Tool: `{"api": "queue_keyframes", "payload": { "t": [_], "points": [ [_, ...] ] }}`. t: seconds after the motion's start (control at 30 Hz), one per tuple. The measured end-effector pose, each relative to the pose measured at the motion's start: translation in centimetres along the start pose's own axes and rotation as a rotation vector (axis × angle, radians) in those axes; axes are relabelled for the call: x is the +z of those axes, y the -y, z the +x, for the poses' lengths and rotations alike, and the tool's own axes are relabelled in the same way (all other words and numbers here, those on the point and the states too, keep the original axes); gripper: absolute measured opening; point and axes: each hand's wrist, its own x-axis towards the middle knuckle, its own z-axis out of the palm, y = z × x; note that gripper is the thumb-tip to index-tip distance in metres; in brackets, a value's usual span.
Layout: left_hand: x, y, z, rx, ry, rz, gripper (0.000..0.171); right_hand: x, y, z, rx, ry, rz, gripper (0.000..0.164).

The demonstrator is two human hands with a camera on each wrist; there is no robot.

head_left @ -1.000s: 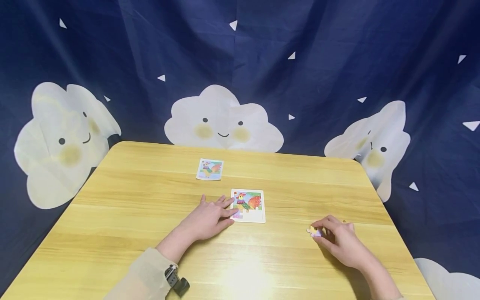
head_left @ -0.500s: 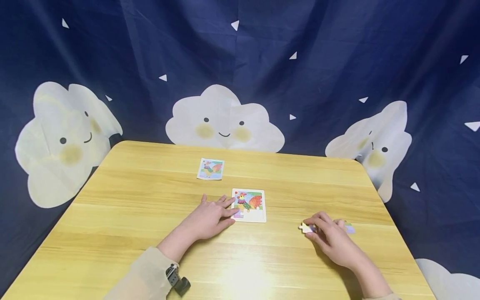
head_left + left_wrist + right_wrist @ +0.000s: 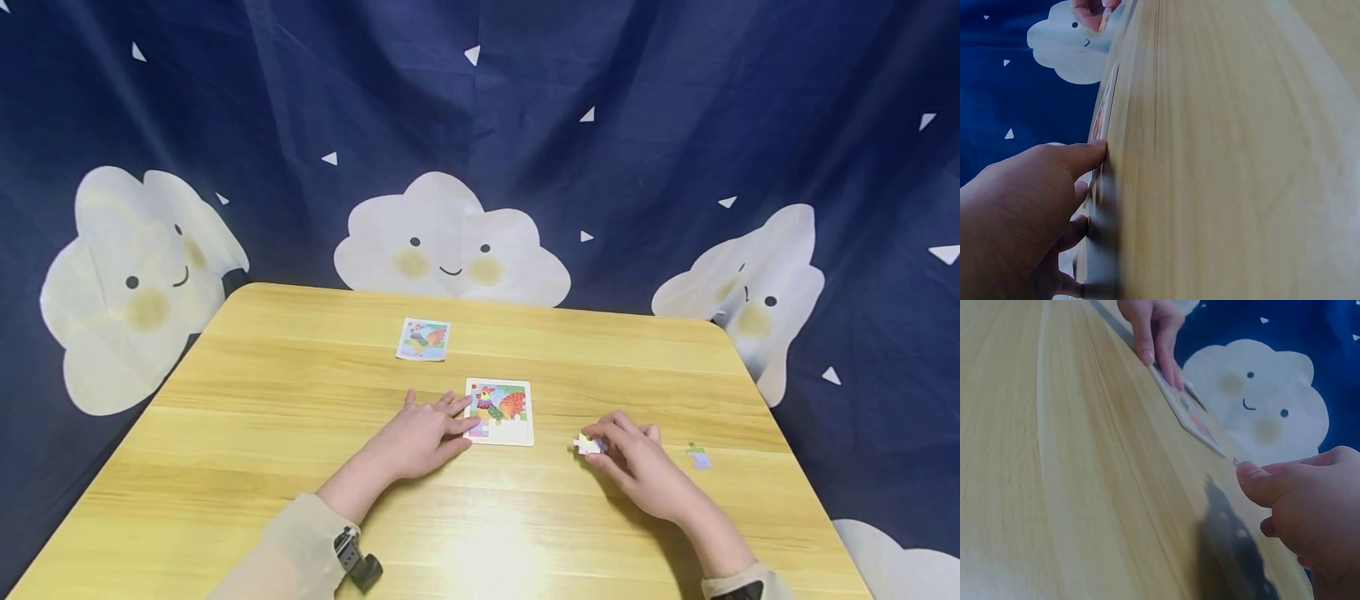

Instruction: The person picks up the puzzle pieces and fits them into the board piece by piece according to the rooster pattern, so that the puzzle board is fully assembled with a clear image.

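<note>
A white-framed jigsaw puzzle (image 3: 531, 417) with a rooster picture lies mid-table, its lower right part showing bare white. My left hand (image 3: 420, 437) rests at its left side, fingers spread, with fingertips on the frame and the picture. In the left wrist view, the thumb touches the puzzle's near edge. Between the thumb and fingers of my right hand (image 3: 641, 471) I pinch a jigsaw piece (image 3: 588, 446), held just right of the puzzle and above the table. Only a sliver of the piece shows in the right wrist view.
Behind the puzzle, to the left, lies a small picture card (image 3: 423, 340) with the same rooster. A loose green and lilac jigsaw piece (image 3: 699, 457) lies to the right of my right hand. A dark blue cloud-print curtain (image 3: 525, 150) hangs behind the wooden table (image 3: 300, 367).
My right hand has moved left toward the puzzle with its jigsaw piece, uncovering the loose piece on the table. The left hand has stayed on the puzzle.
</note>
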Motion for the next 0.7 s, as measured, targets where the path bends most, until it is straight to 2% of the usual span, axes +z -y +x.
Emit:
{"api": "queue_keyframes", "payload": {
  "t": [0.27,0.7],
  "points": [
    [0.1,0.1,0.0,0.001,0.002,0.005,0.043,1.0,0.9,1.6,-0.061,-0.002,0.009,0.029],
    [0.1,0.0,0.0,-0.002,0.003,0.014,0.044,2.6,2.5,4.1,-0.061,0.046,0.001,0.028]
  ]
}}
